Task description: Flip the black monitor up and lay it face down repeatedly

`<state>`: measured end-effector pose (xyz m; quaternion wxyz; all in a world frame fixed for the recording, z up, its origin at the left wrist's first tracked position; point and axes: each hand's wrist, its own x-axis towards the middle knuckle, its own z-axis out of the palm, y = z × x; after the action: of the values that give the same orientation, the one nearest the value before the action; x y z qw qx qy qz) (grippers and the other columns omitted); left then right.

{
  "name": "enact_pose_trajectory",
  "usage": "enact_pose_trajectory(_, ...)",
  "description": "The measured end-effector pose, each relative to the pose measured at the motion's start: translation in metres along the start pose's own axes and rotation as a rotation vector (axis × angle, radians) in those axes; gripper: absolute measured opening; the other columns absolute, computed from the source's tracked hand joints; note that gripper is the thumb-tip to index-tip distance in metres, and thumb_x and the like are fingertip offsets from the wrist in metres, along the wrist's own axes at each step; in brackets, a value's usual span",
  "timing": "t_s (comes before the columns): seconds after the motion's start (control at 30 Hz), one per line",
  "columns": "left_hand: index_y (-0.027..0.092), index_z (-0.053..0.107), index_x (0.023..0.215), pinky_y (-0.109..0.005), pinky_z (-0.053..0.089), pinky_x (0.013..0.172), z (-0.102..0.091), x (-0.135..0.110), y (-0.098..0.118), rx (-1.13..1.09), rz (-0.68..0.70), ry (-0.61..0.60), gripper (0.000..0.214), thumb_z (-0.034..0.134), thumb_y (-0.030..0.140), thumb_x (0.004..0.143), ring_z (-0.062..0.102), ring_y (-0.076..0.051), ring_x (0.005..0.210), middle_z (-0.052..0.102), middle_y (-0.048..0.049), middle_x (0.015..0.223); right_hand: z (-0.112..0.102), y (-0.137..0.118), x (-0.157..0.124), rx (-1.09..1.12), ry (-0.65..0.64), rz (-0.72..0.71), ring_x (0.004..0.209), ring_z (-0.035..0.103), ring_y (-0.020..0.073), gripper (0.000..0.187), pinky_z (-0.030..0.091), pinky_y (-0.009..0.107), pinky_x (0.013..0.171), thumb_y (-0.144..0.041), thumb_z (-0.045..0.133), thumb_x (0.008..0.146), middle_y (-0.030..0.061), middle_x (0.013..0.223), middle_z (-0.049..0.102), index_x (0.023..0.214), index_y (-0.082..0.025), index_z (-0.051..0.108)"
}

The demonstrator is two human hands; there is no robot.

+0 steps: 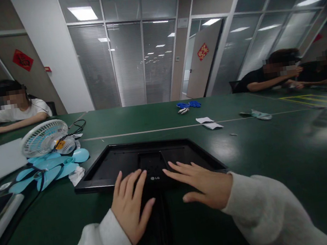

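Note:
In front of me on the green table lies a black LG monitor housing [121, 164], with a raised rim and a recess in its middle. Its logo edge faces me. From that edge a dark post-like part [162, 227] extends toward me; its form is hard to make out in the shadow. My left hand [132, 205] is at the near edge, left of the logo, fingers spread and grasping nothing. Right of the logo, my right hand [201, 183] is stretched out flat with its fingers apart. Whether either palm touches the housing cannot be told.
To the left are a white fan grille [45, 138], light-blue fan blades [52, 169], crumpled tissue [77, 175] and a flat-screen device [1, 216] with cables. Blue gloves [189, 105] and white paper [208, 122] lie farther off. People sit at the far left and right.

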<state>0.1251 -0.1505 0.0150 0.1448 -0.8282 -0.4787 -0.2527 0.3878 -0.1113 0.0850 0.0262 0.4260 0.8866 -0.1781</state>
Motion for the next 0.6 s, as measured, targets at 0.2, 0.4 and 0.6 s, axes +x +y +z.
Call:
enact_pose_trajectory(0.2, 0.012, 0.039, 0.144, -0.054, 0.029, 0.107, -0.017, 0.018, -0.093, 0.270, -0.333, -0.219, 0.074, 0.035, 0.061, 0.089, 0.037, -0.038, 0.131, 0.040, -0.0194, 0.144, -0.020, 0.057, -0.009, -0.112, -0.017, 0.363, 0.141, 0.011, 0.0393, 0.079, 0.024, 0.065, 0.106, -0.054, 0.047, 0.089, 0.0158, 0.156, 0.006, 0.153, -0.030, 0.006)
enact_pose_trajectory(0.4, 0.024, 0.055, 0.133, -0.052, 0.033, 0.104, -0.019, 0.013, -0.148, 0.160, -0.447, -0.696, 0.070, 0.039, 0.069, 0.082, 0.039, -0.038, 0.133, 0.045, -0.0132, 0.144, -0.028, 0.096, -0.011, 0.014, -0.095, 0.470, 0.123, 0.051, 0.0342, 0.097, 0.038, 0.050, 0.104, -0.073, 0.052, 0.076, 0.0161, 0.140, 0.047, 0.152, -0.023, 0.019)
enact_pose_trajectory(0.6, 0.017, 0.041, 0.144, -0.050, 0.034, 0.104, -0.020, 0.022, -0.139, 0.172, -0.571, -0.744, 0.088, 0.030, 0.076, 0.080, 0.040, -0.037, 0.133, 0.037, -0.0155, 0.148, -0.030, 0.099, -0.008, -0.015, -0.118, 0.472, 0.120, 0.052, 0.0331, 0.102, 0.039, 0.048, 0.101, -0.082, 0.048, 0.070, 0.0143, 0.138, 0.050, 0.151, -0.024, 0.026)
